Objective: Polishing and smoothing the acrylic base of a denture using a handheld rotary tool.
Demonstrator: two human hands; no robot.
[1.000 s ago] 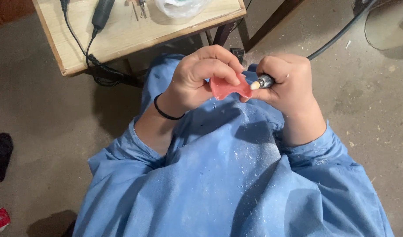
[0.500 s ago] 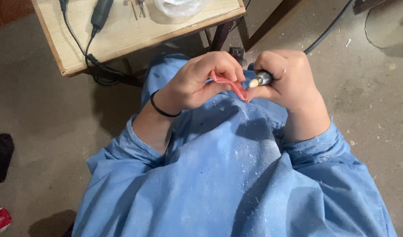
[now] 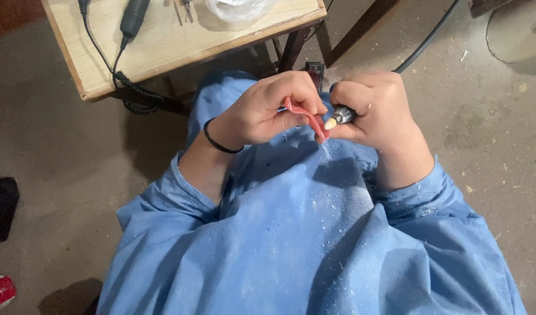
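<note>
Left hand (image 3: 268, 111) is clenched on a thin pink piece (image 3: 306, 115), pinched between thumb and fingers, held up over the lap just in front of the stool edge. Right hand (image 3: 376, 111) is wrapped tight around a rotary handpiece (image 3: 341, 116); its pale rounded tip (image 3: 330, 123) sits against the lower end of the pink piece, touching or very nearly so.

Progress, as a judgement: grinding is under way, not just starting. White dust and flecks are scattered over the blue gown (image 3: 303, 233), thickest right below the contact point, so a fair amount of material is already off. Can't tell how much shaping is left: most of the pink piece is hidden inside the left fingers, only a curved edge shows.

Surface: no bench under the work, it's done freehand above the knees. A small wooden table (image 3: 163, 49) stands just ahead, carrying a second dark handpiece (image 3: 132, 16) with a coiled cord (image 3: 128, 87) hanging off the edge, a couple of thin metal tools and a clear plastic bag (image 3: 239, 7) at the far side.

Room: bare dusty concrete floor (image 3: 58, 163) with chips and debris on the right, a black cable (image 3: 425, 38) running from the right hand toward the top, a dark bundle and something red at the left edge
</note>
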